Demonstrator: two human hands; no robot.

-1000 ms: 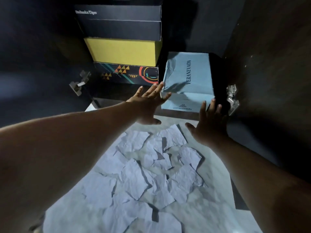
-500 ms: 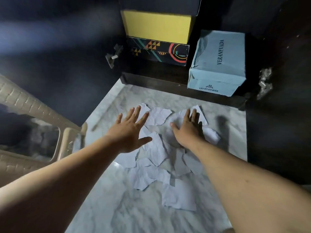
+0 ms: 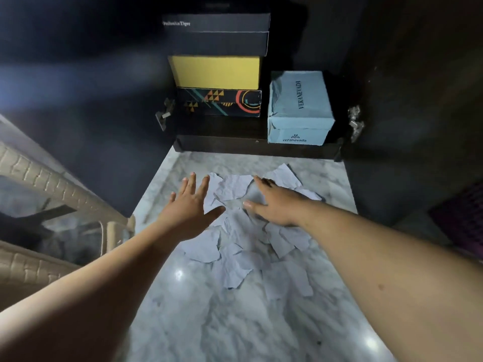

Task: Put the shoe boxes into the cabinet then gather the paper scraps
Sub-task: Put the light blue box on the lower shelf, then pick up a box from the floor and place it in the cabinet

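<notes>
Several torn white paper scraps (image 3: 240, 246) lie scattered on the marble floor (image 3: 235, 322) in front of the open dark cabinet (image 3: 256, 148). Inside it a black shoe box (image 3: 217, 35) tops a yellow box (image 3: 217, 71) and a patterned box (image 3: 222, 103). A light blue shoe box (image 3: 300, 108) stands to their right. My left hand (image 3: 188, 207) hovers flat, fingers spread, over the left scraps. My right hand (image 3: 271, 202) lies flat with straight fingers on the scraps at the far right.
A beige plastic chair (image 3: 52, 194) stands at the left beside the open cabinet door (image 3: 104, 152). Metal hinges (image 3: 355, 121) show on both cabinet sides. A dark purple object (image 3: 460, 220) sits at the right edge.
Both hands pulled back from the blue box in the cabinet and came down onto the paper scraps. My right hand has since slid a little right across them.
</notes>
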